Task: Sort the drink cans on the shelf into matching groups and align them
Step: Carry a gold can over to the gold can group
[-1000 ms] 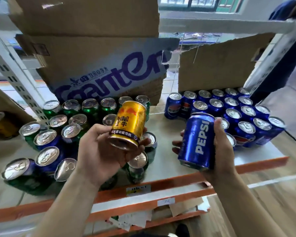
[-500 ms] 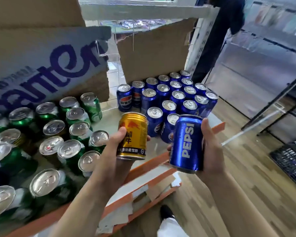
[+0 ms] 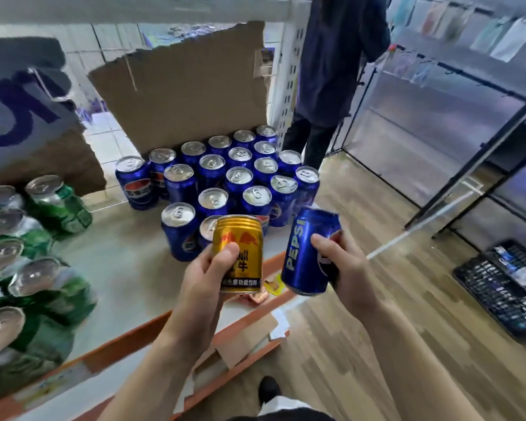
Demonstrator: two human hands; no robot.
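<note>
Bright, even daylight — edges warped and smeared, centre sharp.

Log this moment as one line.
left hand: holds gold can | right hand: holds blue can, tilted | blue cans: grouped on shelf | green cans: at left

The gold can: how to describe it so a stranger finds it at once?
Start at the shelf, in front of the block of blue cans. There the left hand grips the gold can. It is the only gold one; every can near it is blue.

"PEPSI" on blue can [image 3: 308, 252]; "牛" on gold can [image 3: 239, 253].
</note>
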